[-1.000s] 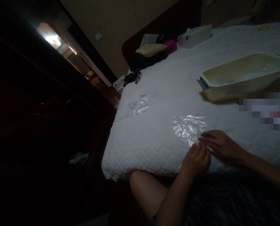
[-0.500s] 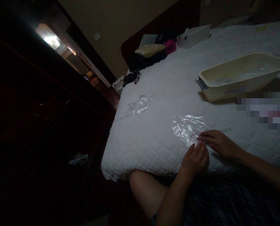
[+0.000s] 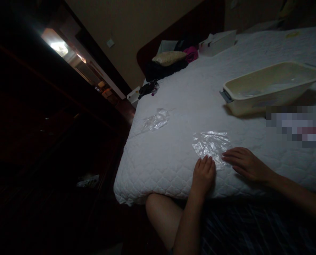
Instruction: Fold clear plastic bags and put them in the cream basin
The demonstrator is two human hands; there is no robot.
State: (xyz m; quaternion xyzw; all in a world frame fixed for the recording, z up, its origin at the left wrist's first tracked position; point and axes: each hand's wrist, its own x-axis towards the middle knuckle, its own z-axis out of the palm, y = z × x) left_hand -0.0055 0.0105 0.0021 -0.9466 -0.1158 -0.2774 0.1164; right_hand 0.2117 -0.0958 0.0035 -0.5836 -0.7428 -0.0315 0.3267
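A clear plastic bag (image 3: pixel 211 143), crinkled and shiny, lies flattened on the white quilted bed cover (image 3: pixel 163 163). My left hand (image 3: pixel 204 173) rests flat at its near edge, fingers stretched out and pointing away from me. At the bag's right side lies my right hand (image 3: pixel 244 163), its fingers extended with the tips touching the plastic. Neither hand grips anything. Farther off to the left, a second clear plastic bag (image 3: pixel 156 119) is spread on the cover.
A cream plastic tub (image 3: pixel 275 97) with a grey handle stands on the bed at the right, beside a blurred-out patch. Toward the headboard are a white box (image 3: pixel 217 43), a magenta cloth roll (image 3: pixel 191 54) and a beige bag (image 3: pixel 170 57). The bed's left edge drops to a dark floor.
My left hand has slid left across the bag, away from my right hand, and its fingers have straightened. My right hand has hardly moved. The bag's near part now shows between the hands.
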